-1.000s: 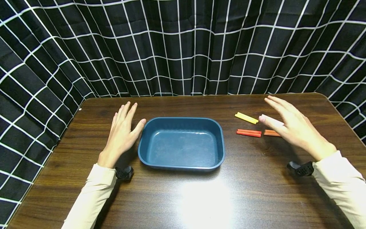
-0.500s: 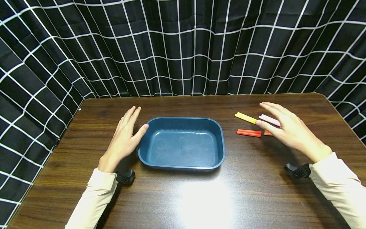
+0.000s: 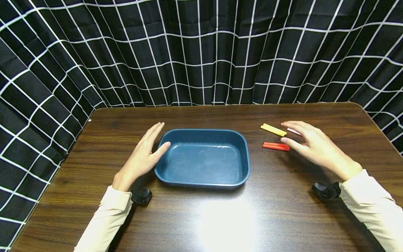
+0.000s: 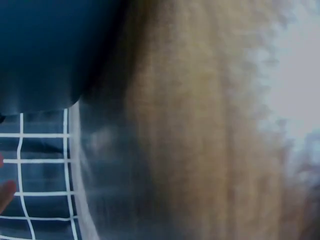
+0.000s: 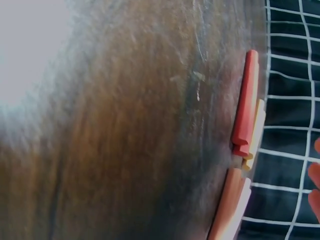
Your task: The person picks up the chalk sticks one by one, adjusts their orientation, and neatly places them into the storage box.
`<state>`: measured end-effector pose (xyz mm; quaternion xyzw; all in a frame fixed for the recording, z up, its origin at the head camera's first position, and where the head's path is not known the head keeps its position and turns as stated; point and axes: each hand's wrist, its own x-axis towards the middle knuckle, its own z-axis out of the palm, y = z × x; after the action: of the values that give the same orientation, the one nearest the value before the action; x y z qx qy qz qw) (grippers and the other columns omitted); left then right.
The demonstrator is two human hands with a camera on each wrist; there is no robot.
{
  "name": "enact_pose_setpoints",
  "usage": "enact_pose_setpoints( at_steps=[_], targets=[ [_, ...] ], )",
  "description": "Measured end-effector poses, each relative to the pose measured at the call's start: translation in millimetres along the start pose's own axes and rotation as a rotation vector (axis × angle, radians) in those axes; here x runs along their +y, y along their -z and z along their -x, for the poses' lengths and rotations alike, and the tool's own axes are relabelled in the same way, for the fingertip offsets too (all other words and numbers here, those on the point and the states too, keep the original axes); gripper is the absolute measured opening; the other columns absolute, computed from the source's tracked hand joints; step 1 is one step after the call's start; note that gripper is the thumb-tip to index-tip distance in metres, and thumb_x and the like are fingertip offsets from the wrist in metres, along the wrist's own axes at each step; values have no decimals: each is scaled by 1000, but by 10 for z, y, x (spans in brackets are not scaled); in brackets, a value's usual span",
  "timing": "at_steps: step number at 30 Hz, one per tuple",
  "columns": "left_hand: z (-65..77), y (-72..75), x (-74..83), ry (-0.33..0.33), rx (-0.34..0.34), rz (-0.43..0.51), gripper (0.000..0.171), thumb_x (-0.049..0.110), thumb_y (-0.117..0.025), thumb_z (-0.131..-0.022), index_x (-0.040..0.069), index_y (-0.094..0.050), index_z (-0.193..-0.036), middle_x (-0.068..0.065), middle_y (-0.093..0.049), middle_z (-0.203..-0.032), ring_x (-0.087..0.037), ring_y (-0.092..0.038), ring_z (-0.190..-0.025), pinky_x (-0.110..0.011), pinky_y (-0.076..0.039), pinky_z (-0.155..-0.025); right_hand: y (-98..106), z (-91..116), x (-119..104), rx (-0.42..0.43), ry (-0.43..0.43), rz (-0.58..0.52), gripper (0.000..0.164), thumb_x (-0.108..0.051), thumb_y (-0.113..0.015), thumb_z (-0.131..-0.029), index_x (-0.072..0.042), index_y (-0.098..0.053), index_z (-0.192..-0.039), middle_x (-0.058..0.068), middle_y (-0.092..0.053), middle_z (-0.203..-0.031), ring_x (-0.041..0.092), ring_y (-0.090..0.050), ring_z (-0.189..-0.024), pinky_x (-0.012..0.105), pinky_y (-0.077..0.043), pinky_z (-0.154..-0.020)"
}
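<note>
My left hand (image 3: 143,154) hovers at the left end of a blue plastic bin (image 3: 201,184), fingers straight and thumb over the rim; it holds nothing. In the left wrist view the bin (image 4: 45,55) fills the top left corner. My right hand (image 3: 316,145) hangs above the sticks on the right with its fingers extended and nothing in them. Beside its fingertips lie yellow sticks (image 3: 273,130) and red sticks (image 3: 275,146). Pale pink sticks (image 3: 294,131) are partly covered by the hand. The orange sticks (image 5: 227,202) show only in the right wrist view.
A brown wood-grain table (image 3: 176,224) carries everything, with a bright glare near its front. Behind and to the sides hangs a black curtain (image 3: 207,52) with a white grid. A dark wrist camera (image 3: 141,197) sits under each sleeve.
My left hand has moved right, bringing its thumb over the bin's rim. The right hand has shifted left and lower over the sticks, covering the orange ones. The sticks and bin stay put.
</note>
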<state>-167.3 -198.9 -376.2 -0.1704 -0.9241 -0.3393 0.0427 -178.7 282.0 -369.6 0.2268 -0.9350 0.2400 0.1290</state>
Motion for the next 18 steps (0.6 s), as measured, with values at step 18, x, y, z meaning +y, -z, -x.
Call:
enact_pose_setpoints(
  at_steps=[18],
  targets=[
    [16, -116, 17, -70, -65, 53, 63, 33, -59, -99, 14, -35, -154, -9, -35, -160, -25, -32, -149, -49, -27, -122, -175, 17, 31, -8, 141, 6, 35, -8, -80, -81, -4, -70, -115, 8, -71, -103, 18, -57, -88, 15, -38, -75]
  ],
)
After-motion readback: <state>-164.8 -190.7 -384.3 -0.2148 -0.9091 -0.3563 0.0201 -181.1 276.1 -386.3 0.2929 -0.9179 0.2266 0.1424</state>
